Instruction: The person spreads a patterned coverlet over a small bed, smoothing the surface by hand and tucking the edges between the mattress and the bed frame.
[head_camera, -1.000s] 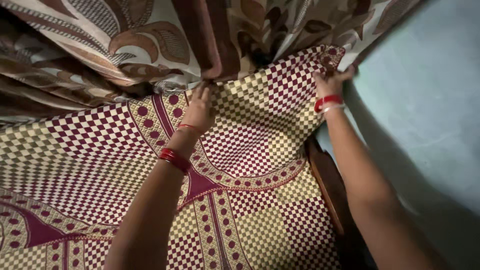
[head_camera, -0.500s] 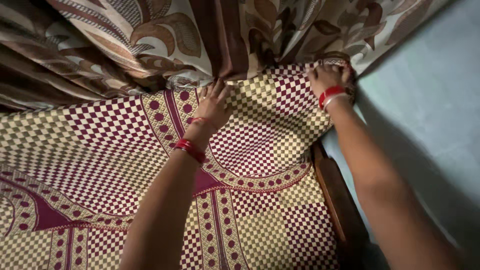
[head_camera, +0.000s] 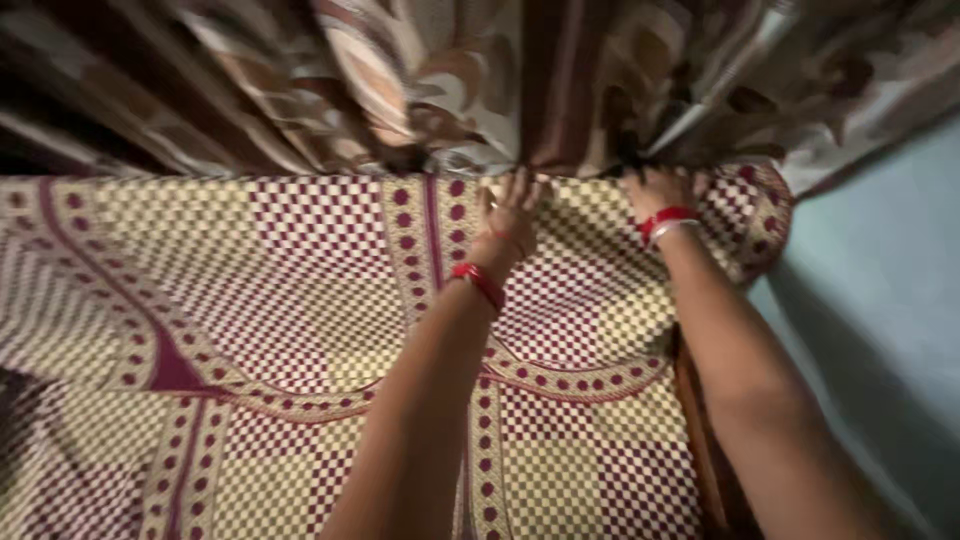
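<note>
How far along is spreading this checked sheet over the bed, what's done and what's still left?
Done: the maroon-and-cream checked sheet lies mostly flat across the bed. In hand: the left hand and right hand press its far edge down under the brown leaf-print curtain. Left: the far right corner looks bunched beside the pale wall, and the sheet's near left part is too blurred to judge.

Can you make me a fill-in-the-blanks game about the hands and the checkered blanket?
1. Both hands rest at the far edge of the checkered bedsheet, right under the hanging ____.
2. The left hand lies flat with its fingers spread, and the bangles on that wrist are ____.
3. The right hand is closer to the bedsheet's ____ corner than the left hand is.
4. Beside the bed on the right stands a pale ____ wall.

Missing words: curtain; red; right; blue
</note>
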